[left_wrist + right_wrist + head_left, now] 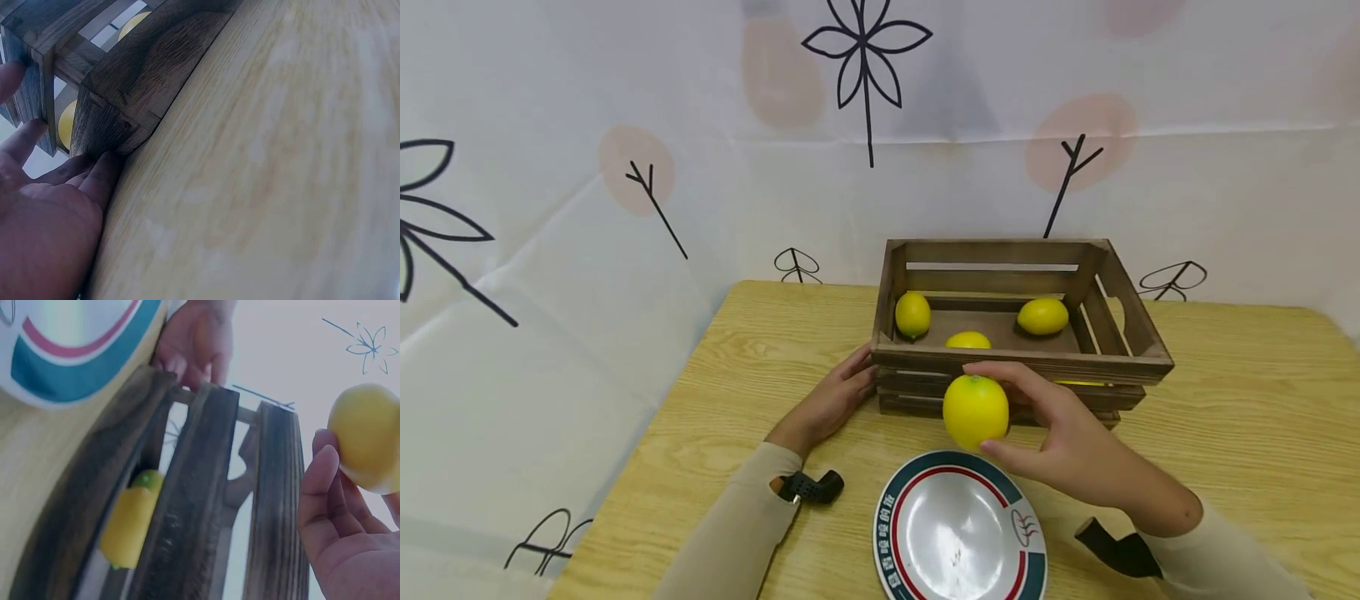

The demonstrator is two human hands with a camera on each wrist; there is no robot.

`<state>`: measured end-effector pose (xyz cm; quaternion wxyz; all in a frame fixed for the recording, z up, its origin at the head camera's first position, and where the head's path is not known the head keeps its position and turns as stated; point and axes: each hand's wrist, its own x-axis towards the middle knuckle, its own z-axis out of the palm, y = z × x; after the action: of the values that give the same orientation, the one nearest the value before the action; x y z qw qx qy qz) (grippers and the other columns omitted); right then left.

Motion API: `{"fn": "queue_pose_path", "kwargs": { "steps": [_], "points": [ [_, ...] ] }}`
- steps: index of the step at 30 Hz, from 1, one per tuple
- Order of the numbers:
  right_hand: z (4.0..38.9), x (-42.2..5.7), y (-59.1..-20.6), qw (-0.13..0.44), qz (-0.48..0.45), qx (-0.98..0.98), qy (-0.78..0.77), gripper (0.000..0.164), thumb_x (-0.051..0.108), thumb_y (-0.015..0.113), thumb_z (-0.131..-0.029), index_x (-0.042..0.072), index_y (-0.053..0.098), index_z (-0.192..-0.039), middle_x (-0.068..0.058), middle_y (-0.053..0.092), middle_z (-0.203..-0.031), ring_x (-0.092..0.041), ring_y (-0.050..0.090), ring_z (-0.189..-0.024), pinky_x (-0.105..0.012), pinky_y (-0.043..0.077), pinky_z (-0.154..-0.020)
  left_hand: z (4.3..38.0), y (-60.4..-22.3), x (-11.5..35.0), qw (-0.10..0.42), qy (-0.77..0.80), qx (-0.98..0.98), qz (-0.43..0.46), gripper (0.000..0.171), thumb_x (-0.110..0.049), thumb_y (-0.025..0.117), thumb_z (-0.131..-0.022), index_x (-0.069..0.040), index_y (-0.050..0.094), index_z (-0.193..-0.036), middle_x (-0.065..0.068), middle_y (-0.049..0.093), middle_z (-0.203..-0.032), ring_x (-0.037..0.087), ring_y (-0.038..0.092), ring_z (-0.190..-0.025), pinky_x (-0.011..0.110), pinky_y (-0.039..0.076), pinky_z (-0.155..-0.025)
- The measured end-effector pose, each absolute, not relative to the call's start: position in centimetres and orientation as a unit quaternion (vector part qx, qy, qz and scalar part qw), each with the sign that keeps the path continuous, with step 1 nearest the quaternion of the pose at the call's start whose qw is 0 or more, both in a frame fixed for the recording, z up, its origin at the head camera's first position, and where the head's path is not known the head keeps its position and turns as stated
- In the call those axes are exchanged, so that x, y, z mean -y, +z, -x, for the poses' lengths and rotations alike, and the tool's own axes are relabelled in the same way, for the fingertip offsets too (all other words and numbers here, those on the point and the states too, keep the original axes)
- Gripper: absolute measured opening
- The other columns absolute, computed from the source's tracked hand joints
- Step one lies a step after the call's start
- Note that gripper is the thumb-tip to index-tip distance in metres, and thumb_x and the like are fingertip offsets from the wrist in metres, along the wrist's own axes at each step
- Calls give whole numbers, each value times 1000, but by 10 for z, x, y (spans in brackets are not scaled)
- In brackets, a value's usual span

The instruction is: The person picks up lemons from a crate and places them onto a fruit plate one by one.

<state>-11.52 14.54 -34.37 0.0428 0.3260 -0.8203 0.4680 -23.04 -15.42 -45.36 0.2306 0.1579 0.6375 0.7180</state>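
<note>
My right hand [1071, 446] pinches a yellow lemon [975, 412] between thumb and fingers, in front of the wooden crate [1022, 364] and over the far rim of the plate [960, 460]. In the right wrist view the lemon [369, 437] sits at the fingertips, beside the crate's upper slat. My left hand [829, 404] rests against the crate's left end, near its front corner. The left wrist view shows its extended fingers [103, 178] touching the dark slats, low by the tabletop. Inside the crate lie several lemons [1042, 317], one partly hidden behind the front slat.
The plate, white with a teal rim and red ring, lies on the wooden table [700, 467] in front of the crate. Behind the table hangs a white cloth [962, 192] with plant drawings. Each wrist bears a black strap-on device [812, 487].
</note>
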Motion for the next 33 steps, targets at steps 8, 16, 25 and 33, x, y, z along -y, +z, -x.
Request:
{"fn": "queue_pose_path", "kwargs": {
  "steps": [8,16,25,33],
  "points": [
    [115,-145,-359,20,-319,820,475,67,7,78,-86,18,48,-145,-2,58,-136,-9,64,-101,-25,57,-88,230,-455,154,231,718,-638,-155,56,-15,36,-109,-18,18,-162,13,19,-166,30,22,-153,43,19,-126],
    [117,-142,-372,-28,-306,826,471,62,16,77,-88,17,49,-143,-1,60,-135,-9,63,-95,-27,57,-83,229,-455,155,233,718,-638,-150,57,-15,36,-109,-18,15,-162,14,16,-167,30,20,-153,44,19,-126],
    [119,-139,-384,-87,-301,831,460,62,28,77,-89,26,48,-143,-1,60,-133,-13,61,-93,-26,56,-80,231,-453,155,237,718,-637,-149,58,-15,36,-109,-17,14,-162,11,13,-168,29,17,-154,43,18,-126],
    [123,-136,-397,-187,-309,811,461,63,32,76,-90,17,49,-145,-1,63,-120,-10,62,-88,-28,58,-75,229,-451,155,235,718,-639,-141,58,-13,36,-109,-15,13,-162,12,14,-167,29,17,-154,42,18,-126]
  ]
}}
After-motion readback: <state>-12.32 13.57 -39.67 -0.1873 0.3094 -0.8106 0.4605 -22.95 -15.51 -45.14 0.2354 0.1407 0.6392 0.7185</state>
